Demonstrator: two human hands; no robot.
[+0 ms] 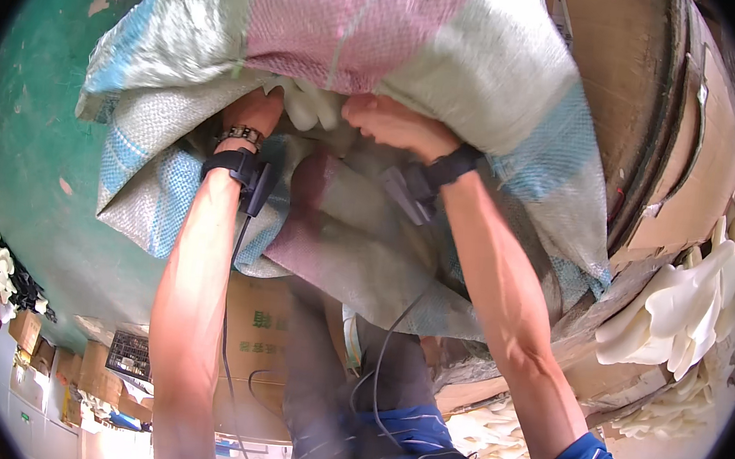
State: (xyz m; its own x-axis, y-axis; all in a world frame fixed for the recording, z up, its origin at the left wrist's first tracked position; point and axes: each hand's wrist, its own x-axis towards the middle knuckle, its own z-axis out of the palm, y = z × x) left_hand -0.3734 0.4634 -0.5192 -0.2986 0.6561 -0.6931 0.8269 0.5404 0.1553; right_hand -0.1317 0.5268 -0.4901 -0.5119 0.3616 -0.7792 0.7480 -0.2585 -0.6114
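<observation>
Striped woven sack (359, 28) obstructs view; cardbd. (611, 93) to R. White pcs. (311, 109) inside part-hidden. L. hand (255, 113), R. hand (401, 127) at opening; grips: can't tell.

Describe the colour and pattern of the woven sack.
The woven sack is whitish with broad pink and light blue stripes, seen best in the head view.

Striped woven sack (359, 28) filled the upper middle. Left grip (255, 113) and right grip (398, 126) were both in its opening, off-white pieces (308, 106) between them; left one partly hidden, right one curled, contact unclear. Dark strap (229, 162) on left wrist. Cardboard (610, 102) stood right, green surface (44, 131) left.
</observation>
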